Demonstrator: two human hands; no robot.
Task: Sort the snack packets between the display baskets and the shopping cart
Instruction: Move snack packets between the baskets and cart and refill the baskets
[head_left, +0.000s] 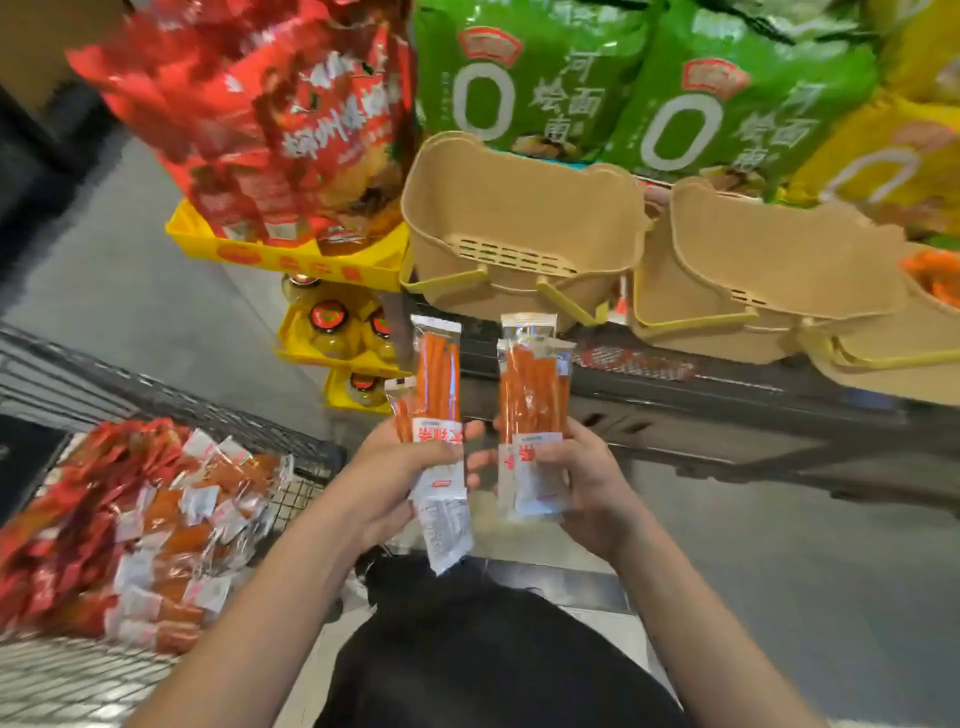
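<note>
My left hand (410, 467) grips a small fan of orange stick snack packets (434, 395) by their lower ends, and my right hand (566, 478) clasps a second bunch (530, 400) the same way, both held upright between the shopping cart (291, 499) on my left and the tan display baskets (519, 228) ahead. I'd square each bunch first, then carry them over the nearest basket's rim and let go low, so none slide onto the shelf (727, 395).

A dark shelf (727, 384) carries tan display baskets (519, 228), while the shopping cart (62, 675) holds heaped snack packets (145, 525).
</note>
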